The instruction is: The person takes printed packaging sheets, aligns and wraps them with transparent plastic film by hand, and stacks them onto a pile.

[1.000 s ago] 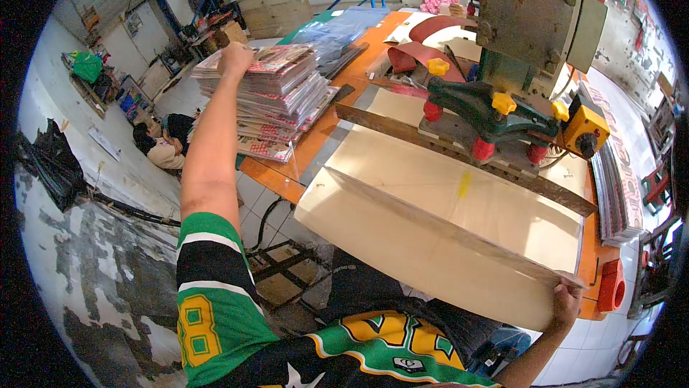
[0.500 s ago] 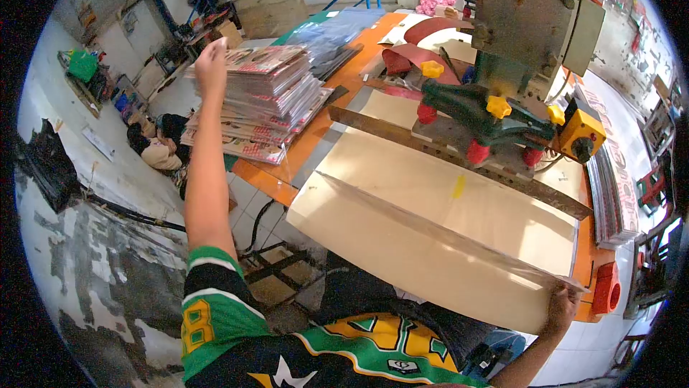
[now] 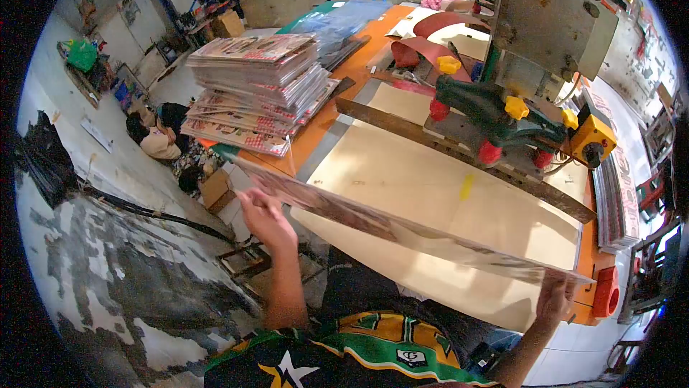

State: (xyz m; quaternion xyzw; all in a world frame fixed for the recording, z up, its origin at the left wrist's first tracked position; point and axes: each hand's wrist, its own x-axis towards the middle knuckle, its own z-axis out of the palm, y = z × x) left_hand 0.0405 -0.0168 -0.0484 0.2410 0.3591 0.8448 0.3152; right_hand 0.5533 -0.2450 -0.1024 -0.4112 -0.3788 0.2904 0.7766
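A long, glossy, partly printed sheet (image 3: 402, 226) slants across the front of the table, seen nearly edge-on. My left hand (image 3: 268, 219) is at its lower edge near the left end, fingers curled and slightly blurred. The right end is pinched in my right hand (image 3: 554, 297). Beneath and behind the glossy sheet lies a pale cream sheet (image 3: 402, 166), with a yellow mark (image 3: 466, 187) on it. A tall stack of printed, plastic-covered sheets (image 3: 255, 90) stands at the table's left side, untouched by either hand.
A press with a green arm (image 3: 495, 112) and yellow knobs stands behind a metal bar (image 3: 459, 155). At right are a yellow switch box (image 3: 593, 136), another stack (image 3: 616, 205) and a red block (image 3: 606, 292). A person (image 3: 159, 137) is low down at the left.
My left hand has come down from the stack toward me, to the glossy sheet's left end. That sheet now reaches farther left; my right hand stays at its right end.
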